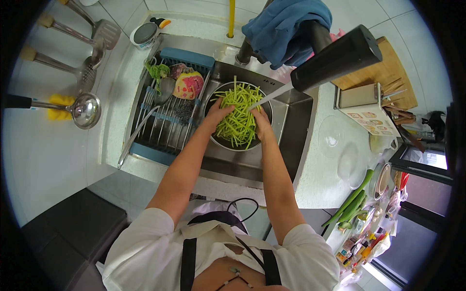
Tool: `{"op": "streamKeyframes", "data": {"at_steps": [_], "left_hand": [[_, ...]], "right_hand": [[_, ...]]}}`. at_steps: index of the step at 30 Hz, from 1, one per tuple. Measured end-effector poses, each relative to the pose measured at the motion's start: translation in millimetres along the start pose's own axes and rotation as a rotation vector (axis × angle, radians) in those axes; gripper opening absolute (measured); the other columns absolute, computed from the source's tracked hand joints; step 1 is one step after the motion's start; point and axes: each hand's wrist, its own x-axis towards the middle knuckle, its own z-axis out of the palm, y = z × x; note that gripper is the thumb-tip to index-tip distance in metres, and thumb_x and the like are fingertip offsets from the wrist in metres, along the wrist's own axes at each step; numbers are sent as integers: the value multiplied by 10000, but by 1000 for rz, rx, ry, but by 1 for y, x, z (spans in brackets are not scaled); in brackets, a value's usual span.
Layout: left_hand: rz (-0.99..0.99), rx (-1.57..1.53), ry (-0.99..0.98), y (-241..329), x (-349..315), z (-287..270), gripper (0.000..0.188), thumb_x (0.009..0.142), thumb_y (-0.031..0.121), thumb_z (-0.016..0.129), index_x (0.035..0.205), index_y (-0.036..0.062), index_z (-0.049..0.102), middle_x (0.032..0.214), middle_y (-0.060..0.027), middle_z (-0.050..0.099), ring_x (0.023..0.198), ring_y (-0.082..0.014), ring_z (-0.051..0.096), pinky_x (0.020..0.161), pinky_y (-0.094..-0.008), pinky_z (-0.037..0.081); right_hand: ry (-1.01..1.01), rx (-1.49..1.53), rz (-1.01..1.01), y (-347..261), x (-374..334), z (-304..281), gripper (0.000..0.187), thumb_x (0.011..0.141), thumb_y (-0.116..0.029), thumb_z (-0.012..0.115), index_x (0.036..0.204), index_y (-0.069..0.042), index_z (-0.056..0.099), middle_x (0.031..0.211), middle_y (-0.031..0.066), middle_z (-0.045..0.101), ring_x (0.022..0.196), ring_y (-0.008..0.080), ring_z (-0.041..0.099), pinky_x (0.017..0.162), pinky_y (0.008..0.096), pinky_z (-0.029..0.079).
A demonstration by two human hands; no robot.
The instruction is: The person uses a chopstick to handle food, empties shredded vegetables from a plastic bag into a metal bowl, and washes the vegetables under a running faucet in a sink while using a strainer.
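Note:
A round metal bowl (271, 107) sits in the sink, heaped with thin cut green stalks (238, 123). My left hand (218, 114) cups the left side of the heap, its thumb over the stalks and its other fingers partly buried. From the right side my right hand (262, 123) curls in against the stalks, fingertips among them. A stream of water (273, 95) runs from the black faucet (335, 58) into the bowl beside my right fingers.
Left of the bowl, a drying rack (167, 127) holds a long ladle (145, 121), leafy greens (158, 71) and a packaged item (188, 86). A blue cloth (289, 31) hangs over the faucet's base. Utensils hang on the left wall. Cutting board (395, 72) and clear lids (352, 165) lie right.

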Motion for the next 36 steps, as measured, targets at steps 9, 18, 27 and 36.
{"op": "streamKeyframes", "data": {"at_steps": [9,18,27,36], "left_hand": [[-18,-133,8,4,-15,-7,635,790,286,586,1333,137,293,1355,-86,314,1222,-264,321,956,-450,289],[-425,-147,-149,-6,34,-11,733,767,609,471,1339,191,285,1365,-119,293,1243,-354,254,928,-638,133],[-284,-110,-116,-4,3,-3,728,765,369,592,1358,176,217,1383,-86,254,1244,-273,282,928,-566,243],[-35,-136,-56,9,-35,10,637,736,180,634,1287,54,339,1247,-86,422,1126,-196,419,893,-313,355]], "right_hand": [[202,-228,54,-21,-40,-2,708,796,-390,567,1349,-97,236,1357,166,277,1256,272,261,988,463,228],[-92,-115,420,-23,3,-1,790,794,-652,345,1365,-130,191,1405,126,201,1276,310,209,957,580,161],[-187,-114,205,-5,9,-12,639,772,-445,530,1324,-236,287,1339,47,320,1230,263,281,867,615,251],[-169,-1,-28,-4,-19,-10,569,790,-191,558,1312,-197,331,1216,43,456,1097,199,441,881,393,364]]}}
